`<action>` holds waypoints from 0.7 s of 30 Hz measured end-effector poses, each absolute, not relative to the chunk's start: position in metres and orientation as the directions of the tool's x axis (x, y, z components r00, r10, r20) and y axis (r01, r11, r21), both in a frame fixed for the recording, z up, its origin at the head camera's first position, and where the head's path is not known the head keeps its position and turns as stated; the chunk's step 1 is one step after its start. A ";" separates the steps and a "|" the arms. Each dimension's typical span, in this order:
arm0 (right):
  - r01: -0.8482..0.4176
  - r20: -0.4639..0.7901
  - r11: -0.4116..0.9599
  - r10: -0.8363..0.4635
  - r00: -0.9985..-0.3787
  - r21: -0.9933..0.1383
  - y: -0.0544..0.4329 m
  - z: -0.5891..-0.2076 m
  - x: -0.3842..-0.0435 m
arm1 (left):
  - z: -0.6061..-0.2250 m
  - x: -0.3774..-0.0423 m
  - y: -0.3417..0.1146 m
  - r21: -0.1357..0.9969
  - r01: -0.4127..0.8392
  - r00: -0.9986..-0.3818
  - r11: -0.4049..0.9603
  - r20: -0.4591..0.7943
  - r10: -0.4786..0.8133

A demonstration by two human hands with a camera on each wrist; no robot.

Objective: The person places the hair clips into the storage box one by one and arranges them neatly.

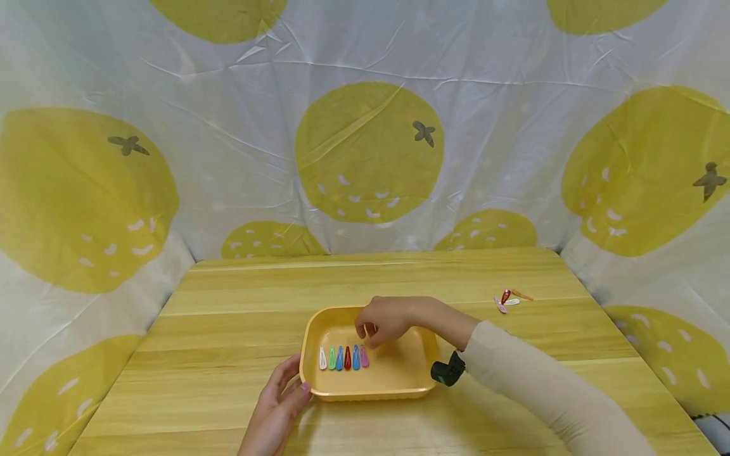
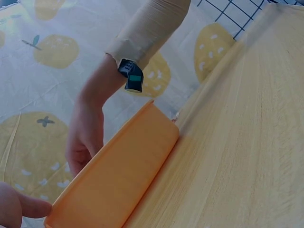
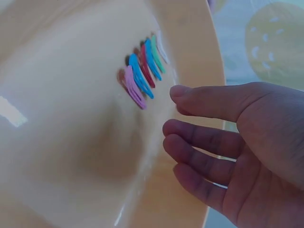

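Observation:
A yellow plastic tray (image 1: 393,384) sits on the table near its front. Inside, toward its left end, a row of snap hair clips lies side by side: white, green, blue, red, blue and a pink hair clip (image 3: 135,88) at the right end. My left hand (image 1: 277,405) holds the tray's left front corner, thumb on the rim; the left wrist view shows that thumb at the rim too. Over the tray, my right hand (image 1: 390,318) hovers just beyond the pink clip. In the right wrist view its fingers are loosely bent, apart from the thumb, with nothing between them.
On the wooden table (image 1: 228,354), at the back right, lies a small loose group of hair clips (image 1: 506,297) in red, white, orange and pink. A fruit-print cloth (image 1: 485,145) hangs behind the table and along both sides.

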State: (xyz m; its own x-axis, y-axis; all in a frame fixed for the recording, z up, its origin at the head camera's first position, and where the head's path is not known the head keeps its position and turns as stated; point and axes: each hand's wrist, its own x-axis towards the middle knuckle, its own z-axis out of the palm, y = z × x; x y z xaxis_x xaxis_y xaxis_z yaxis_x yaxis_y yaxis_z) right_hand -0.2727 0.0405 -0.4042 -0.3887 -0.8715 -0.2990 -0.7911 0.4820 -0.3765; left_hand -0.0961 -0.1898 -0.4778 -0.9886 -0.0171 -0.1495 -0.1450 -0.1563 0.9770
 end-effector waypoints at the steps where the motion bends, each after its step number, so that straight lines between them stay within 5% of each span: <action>1: -0.792 -0.297 0.484 -0.870 -0.392 -0.373 0.042 -0.403 -0.273 | -0.477 -0.096 -0.190 0.977 -0.146 -0.988 -0.157 -0.150 -0.018; 21: -0.762 -0.217 0.498 -0.867 -0.448 -0.415 0.094 -0.376 -0.284 | -0.477 -0.097 -0.189 0.977 -0.160 -0.986 -0.143 -0.166 -0.030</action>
